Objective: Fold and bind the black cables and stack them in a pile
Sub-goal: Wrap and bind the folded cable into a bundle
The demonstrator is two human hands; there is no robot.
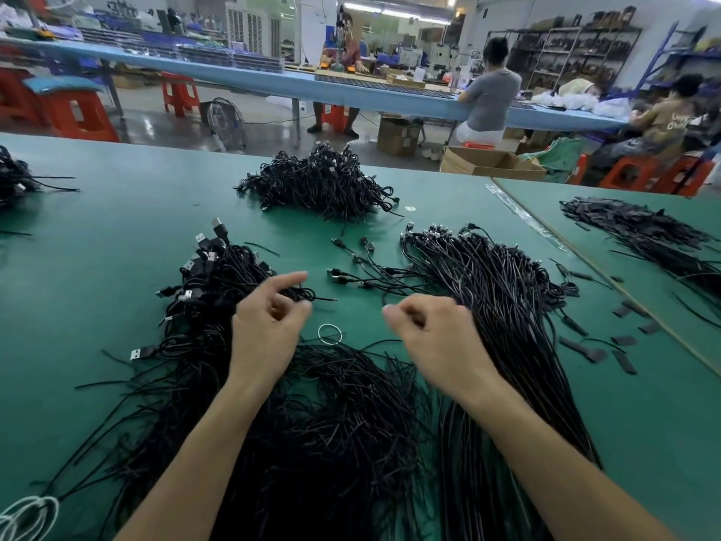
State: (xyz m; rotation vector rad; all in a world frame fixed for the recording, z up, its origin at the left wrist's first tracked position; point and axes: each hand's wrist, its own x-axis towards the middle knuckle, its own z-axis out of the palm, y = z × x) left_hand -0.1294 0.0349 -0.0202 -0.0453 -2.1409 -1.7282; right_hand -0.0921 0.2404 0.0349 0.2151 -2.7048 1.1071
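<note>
**A:** Where are the cables?

**B:** The loose black cables [495,290] fan out on the table [117,236], just right of the right hand [433,333]. A tangled heap [320,185] lies farther back.

**A:** And the hands?

**B:** They're apart. The left hand [269,322] and the right hover over thin black strands [343,415], fingers curled. I can't tell if either pinches anything.

**A:** Which step?

**B:** Probably between bundles. Next, draw out one cable, fold it, bind it.
</note>
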